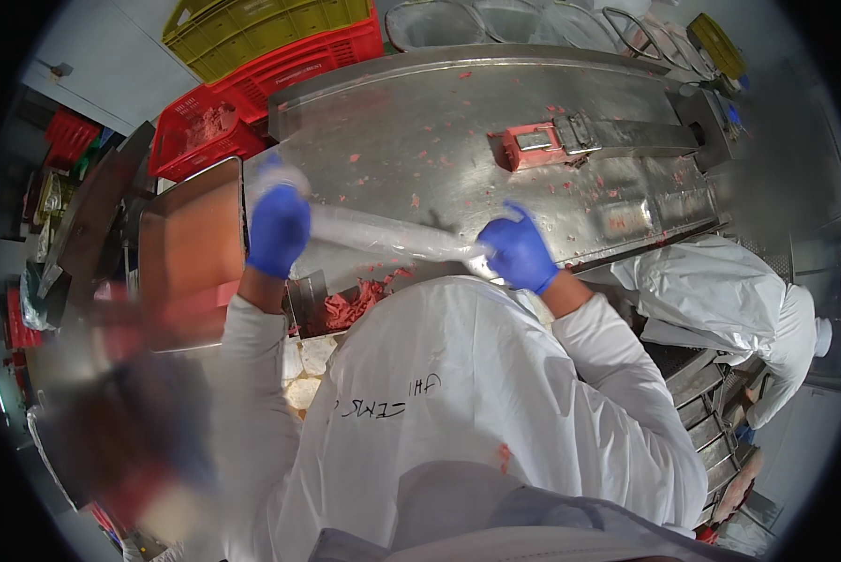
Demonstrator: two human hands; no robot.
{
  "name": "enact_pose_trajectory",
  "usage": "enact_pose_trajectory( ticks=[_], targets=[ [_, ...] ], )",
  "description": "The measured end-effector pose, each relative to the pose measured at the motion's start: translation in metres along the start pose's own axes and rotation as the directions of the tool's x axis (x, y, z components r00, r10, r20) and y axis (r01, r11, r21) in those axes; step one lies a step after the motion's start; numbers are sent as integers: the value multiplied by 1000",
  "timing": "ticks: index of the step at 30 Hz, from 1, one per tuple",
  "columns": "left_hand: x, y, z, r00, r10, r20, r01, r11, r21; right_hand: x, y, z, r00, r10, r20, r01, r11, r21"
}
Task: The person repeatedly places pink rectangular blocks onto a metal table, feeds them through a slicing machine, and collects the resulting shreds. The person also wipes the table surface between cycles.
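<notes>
A strip of clear plastic film (383, 232) is stretched between my two hands above the near edge of the steel table. My left hand (278, 232), in a blue glove, is closed round its left end; a pale, blurred shape sits just above the fist, too smeared to name. On the other side my blue-gloved right hand (519, 251) grips the right end, with one finger sticking up. Farther back, a squared block of red minced meat (518, 159) rests at the end of a metal chute (631, 138) on the table.
Meat scraps dot the steel table (373, 112). Left stand an orange-toned tray (191, 239) and a red crate (172, 140) holding meat. Yellow crates (261, 37) are stacked behind. Red scraps (350, 304) lie below the table edge. A person in white (720, 290) bends at right.
</notes>
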State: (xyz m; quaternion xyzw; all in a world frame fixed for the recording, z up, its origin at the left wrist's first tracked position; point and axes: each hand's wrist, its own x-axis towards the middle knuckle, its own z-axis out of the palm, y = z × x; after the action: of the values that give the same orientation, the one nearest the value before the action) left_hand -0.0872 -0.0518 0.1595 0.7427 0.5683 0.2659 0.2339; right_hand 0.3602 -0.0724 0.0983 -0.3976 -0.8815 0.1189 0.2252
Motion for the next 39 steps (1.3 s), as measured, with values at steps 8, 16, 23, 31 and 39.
enact_pose_trajectory(
  ticks=[8, 16, 23, 31, 39],
  targets=[
    [10, 92, 30, 808, 316, 497, 145, 712, -687, 7, 9, -18, 923, 261, 282, -374, 776, 507],
    [52, 112, 173, 734, -57, 677, 641, 388, -662, 25, -22, -39, 950, 219, 224, -270, 205, 941],
    [73, 154, 190, 820, 250, 514, 102, 820, -562, -5, 12, -28, 846, 500, 185, -502, 630, 593],
    [115, 147, 250, 942, 201, 267, -72, 902, -426, -33, 53, -58, 871, 326, 368, -438, 174, 882],
    [190, 199, 260, 876, 311, 369, 46, 708, -705, -20, 166, -101, 836, 459, -301, -109, 676, 729]
  ],
)
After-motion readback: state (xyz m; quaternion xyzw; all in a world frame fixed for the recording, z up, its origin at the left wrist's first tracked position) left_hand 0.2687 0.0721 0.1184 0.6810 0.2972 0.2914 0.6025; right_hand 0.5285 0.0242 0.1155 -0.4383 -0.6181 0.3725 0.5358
